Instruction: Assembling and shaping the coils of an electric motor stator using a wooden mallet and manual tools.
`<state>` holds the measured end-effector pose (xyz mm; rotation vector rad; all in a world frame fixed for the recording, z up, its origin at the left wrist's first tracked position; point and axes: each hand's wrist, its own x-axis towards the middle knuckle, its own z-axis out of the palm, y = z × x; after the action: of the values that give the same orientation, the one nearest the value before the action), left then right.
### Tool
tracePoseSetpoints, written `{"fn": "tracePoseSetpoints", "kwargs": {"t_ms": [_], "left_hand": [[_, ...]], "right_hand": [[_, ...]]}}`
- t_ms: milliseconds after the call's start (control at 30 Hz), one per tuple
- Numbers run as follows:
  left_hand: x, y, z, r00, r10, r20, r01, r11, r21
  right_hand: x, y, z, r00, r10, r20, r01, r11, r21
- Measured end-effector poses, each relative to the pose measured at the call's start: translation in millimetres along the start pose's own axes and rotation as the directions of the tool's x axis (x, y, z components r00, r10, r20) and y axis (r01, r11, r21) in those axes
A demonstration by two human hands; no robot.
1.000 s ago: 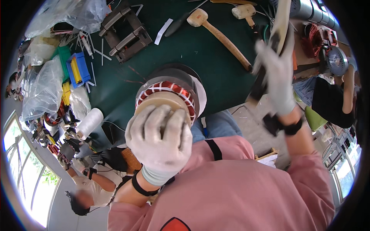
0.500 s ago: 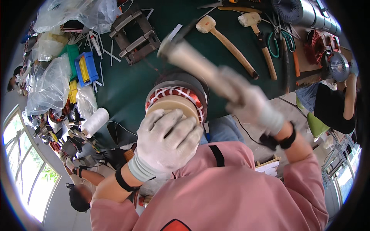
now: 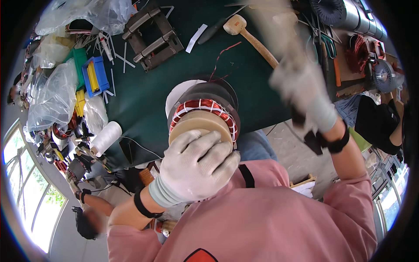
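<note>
A motor stator (image 3: 224,94) stands at the near edge of the green table, its dark rim round red copper windings (image 3: 199,105) laced with white cord. Over its opening sits a beige round block (image 3: 200,121). My gloved left hand (image 3: 198,161) is closed over the near side of that block, fingers curled on top. Raised to the right, my gloved right hand (image 3: 303,89) grips a mallet (image 3: 277,32), blurred by motion and pointing away from me. The mallet is apart from the block. Loose red wire ends (image 3: 222,54) stick out beyond the stator.
Another mallet (image 3: 251,37) lies on the table (image 3: 152,96) beyond. A steel frame with rollers (image 3: 152,37), a blue bin (image 3: 96,77), plastic bags (image 3: 54,94) and a cord spool (image 3: 106,139) are left. Pliers and scissors lie right. Co-workers (image 3: 377,118) are at both sides.
My right hand has swung the mallet up and to the right, away from the stator. The stator, block and left hand have shifted slightly right; the wire ends now show.
</note>
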<state>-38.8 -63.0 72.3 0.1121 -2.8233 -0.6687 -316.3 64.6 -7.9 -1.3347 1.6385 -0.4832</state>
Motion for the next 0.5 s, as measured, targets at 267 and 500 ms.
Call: {"fn": "tracePoseSetpoints", "kwargs": {"t_ms": [267,500], "left_hand": [[0,30,5,0.916,-0.390,-0.096,0.401,0.905,0.145],[-9,21,7,0.963,-0.260,-0.071,0.269,0.941,0.206]], "right_hand": [[39,-37,-58,0.795,0.267,-0.545,-0.023,0.911,0.412],[52,-47,-48,0.974,-0.126,0.190,0.126,0.992,0.013]]}}
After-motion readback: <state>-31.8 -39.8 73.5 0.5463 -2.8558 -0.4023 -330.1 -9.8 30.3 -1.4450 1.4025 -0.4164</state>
